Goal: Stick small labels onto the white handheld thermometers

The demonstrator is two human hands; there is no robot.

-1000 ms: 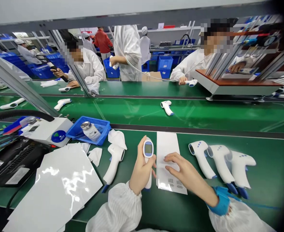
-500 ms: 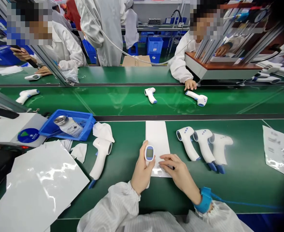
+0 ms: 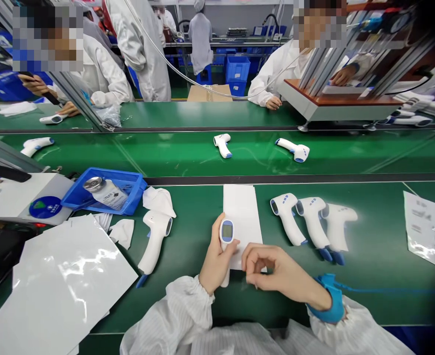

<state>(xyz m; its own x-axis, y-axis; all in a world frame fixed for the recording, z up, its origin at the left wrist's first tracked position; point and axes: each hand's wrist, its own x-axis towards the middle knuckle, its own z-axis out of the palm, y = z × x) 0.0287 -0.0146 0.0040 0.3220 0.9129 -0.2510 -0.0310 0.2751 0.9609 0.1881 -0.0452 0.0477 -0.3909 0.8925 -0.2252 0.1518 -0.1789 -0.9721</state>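
My left hand (image 3: 216,259) is closed around a white infrared thermometer (image 3: 226,230), its small grey screen facing up at me. To its right, my right hand (image 3: 272,270) has thumb and fingertips pinched together, with a faint see-through bit below them that I cannot make out. A white paper sheet (image 3: 242,212) lies flat beneath and beyond both hands. On the right, several white thermometers rest in a row, the nearest one (image 3: 288,219) with blue trim. Another thermometer (image 3: 154,246) lies to the left of my hands.
A blue tray (image 3: 138,195) with a metal-capped container (image 3: 106,191) stands at the left, near glossy white sheets (image 3: 69,276). Beyond the table edge, a green conveyor belt (image 3: 165,153) carries several thermometers. Co-workers sit across it. A printed bag (image 3: 428,231) lies at right.
My right hand has lifted off the paper sheet, moved slightly nearer me and curled into a pinch. Thermometers on the belt have shifted left. The co-worker's hand opposite has drawn back from the belt.
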